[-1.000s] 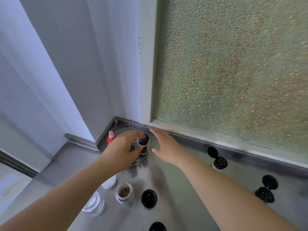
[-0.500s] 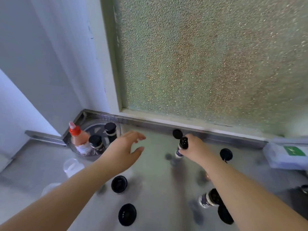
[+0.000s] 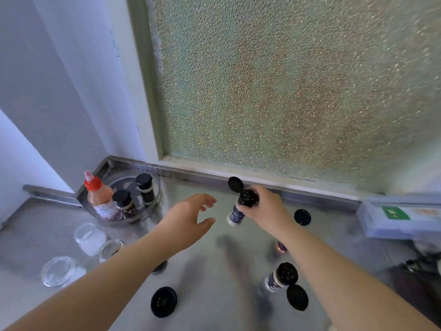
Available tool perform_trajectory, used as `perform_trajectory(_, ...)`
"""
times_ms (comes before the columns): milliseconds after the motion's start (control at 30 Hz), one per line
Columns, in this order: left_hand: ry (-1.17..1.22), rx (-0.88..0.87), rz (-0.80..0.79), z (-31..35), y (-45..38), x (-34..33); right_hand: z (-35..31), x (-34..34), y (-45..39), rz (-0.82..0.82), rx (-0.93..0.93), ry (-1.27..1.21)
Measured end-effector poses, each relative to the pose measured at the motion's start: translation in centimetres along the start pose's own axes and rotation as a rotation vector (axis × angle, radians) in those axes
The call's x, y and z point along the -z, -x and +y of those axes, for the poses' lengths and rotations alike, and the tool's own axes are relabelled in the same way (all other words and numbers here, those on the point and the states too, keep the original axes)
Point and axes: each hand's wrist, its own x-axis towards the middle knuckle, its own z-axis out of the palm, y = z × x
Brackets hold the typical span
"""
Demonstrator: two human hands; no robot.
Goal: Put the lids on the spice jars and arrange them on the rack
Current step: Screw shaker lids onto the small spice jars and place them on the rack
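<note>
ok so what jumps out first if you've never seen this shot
The right hand grips a spice jar with its flip lid open, mid-counter below the frosted window. The left hand reaches toward it, open. At the back left corner, a round rack holds two black-lidded jars and a red-capped bottle.

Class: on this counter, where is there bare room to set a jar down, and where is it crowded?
Bare steel lies between the round rack and the right hand, which holds a spice jar, and between the loose black lid and the flip-top jar. It is crowded among the glass jars by the rack.
</note>
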Motion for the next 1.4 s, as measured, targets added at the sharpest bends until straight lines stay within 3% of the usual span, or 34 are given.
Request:
perform_trajectory(167,0.066,-0.059,0.044,4.1,-1.1,0.7,-4.7,3.6,3.0,0.031,0.055,-0.337)
perform_trajectory(300,0.226,-0.115,0.156,6.9,-1.6,3.1,-8.1,6.0,4.7,0.111,0.091,-0.364)
perform_trajectory(367,0.344,-0.138,0.114,7.6,-1.6,4.4,-9.4,7.9,5.5,0.097,0.145,-0.324)
perform_trajectory(433,0.495,-0.165,0.032,8.2,-1.2,5.6,-10.3,10.0,6.1,-0.019,0.202,-0.316)
perform_trajectory(567,0.661,-0.216,-0.091,9.1,-0.2,7.7,-11.5,12.8,6.7,-0.286,0.237,-0.585)
perform_trajectory(733,0.726,-0.233,-0.157,9.8,0.8,8.7,-12.9,12.3,6.4,-0.14,0.251,-0.862)
perform_trajectory(900,0.726,-0.192,-0.131,9.4,1.2,9.4,-13.4,12.3,6.8,-0.023,0.328,-0.7)
perform_trajectory(1033,0.685,-0.137,-0.029,8.9,0.8,10.2,-13.9,12.7,7.7,-0.029,0.442,-0.391)
perform_trajectory(1167,0.66,-0.097,0.018,9.2,0.9,10.8,-14.1,12.1,8.0,0.071,0.595,-0.065)
perform_trajectory(1300,0.497,-0.146,0.095,9.7,1.1,11.5,-13.7,11.5,8.3,0.193,0.633,-0.044)
perform_trajectory(1400,0.312,-0.181,0.116,9.5,1.0,12.0,-13.4,11.7,8.4,0.162,0.629,-0.031)
